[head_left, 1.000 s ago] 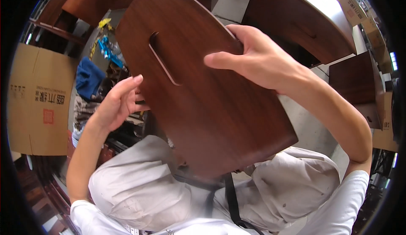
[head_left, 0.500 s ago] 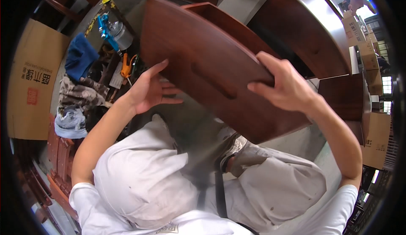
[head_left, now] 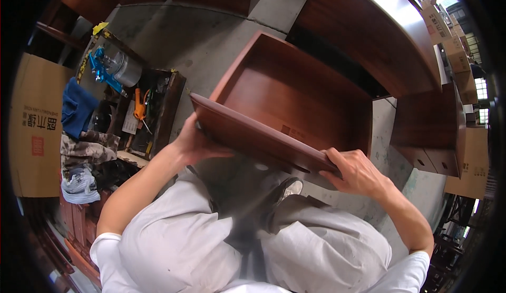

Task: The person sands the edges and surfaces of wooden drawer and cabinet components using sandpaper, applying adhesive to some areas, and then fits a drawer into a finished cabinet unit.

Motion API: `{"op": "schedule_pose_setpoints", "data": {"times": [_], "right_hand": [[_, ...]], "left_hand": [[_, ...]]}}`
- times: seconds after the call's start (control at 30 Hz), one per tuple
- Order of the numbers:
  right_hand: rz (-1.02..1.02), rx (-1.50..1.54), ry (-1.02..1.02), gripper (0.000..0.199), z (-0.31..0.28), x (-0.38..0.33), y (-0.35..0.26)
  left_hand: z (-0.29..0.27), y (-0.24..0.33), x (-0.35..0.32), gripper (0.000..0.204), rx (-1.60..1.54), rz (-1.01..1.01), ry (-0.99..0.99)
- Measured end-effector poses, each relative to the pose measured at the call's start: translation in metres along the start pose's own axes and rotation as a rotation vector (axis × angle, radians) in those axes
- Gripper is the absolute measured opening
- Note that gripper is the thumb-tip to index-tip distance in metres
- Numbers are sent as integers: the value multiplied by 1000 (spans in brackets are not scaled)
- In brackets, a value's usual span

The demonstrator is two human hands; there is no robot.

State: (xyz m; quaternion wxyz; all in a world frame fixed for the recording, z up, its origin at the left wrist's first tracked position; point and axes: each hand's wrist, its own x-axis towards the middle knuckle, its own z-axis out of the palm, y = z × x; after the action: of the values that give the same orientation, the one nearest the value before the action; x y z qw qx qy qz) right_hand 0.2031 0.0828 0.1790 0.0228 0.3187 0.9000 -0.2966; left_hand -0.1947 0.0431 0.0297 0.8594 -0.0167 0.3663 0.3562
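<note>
Big curved wood top (head_left: 390,34) fills upper right, an open wood box (head_left: 300,90) on the concrete floor (head_left: 211,40) in front of it. Wood panel (head_left: 258,135) is held nearly edge-on over the lap, just before the box: left hand (head_left: 197,142) fingers clamped on its left end, right hand (head_left: 356,171) fingers wrapped over its right end. Tool crate (head_left: 153,113) sits at left.

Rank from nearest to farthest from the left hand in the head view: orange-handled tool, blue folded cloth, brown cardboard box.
1. Orange-handled tool, in the dark tray just left of the left hand.
2. Blue folded cloth, farther left.
3. Brown cardboard box, at the far left edge.
</note>
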Motion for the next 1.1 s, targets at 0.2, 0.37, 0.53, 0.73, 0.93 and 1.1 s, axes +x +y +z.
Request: {"op": "schedule_pose_setpoints", "data": {"times": [0.2, 0.37, 0.53, 0.73, 0.93, 1.1], "right_hand": [[61, -93, 75, 38, 13, -25, 38], [127, -187, 23, 38, 23, -35, 70], [222, -220, 99, 41, 39, -49, 92], [206, -205, 160, 46, 41, -51, 108], [269, -216, 165, 43, 46, -51, 111], [274, -215, 163, 42, 47, -48, 109]], "left_hand": [[24, -5, 58, 84, -19, -27, 1], [20, -31, 93, 75, -54, -33, 19], [18, -44, 129, 67, -107, -60, 38], [19, -49, 147, 63, -155, -82, 43], [23, -49, 157, 53, -189, -54, 54], [13, -54, 164, 41, -162, 9, 53]]}}
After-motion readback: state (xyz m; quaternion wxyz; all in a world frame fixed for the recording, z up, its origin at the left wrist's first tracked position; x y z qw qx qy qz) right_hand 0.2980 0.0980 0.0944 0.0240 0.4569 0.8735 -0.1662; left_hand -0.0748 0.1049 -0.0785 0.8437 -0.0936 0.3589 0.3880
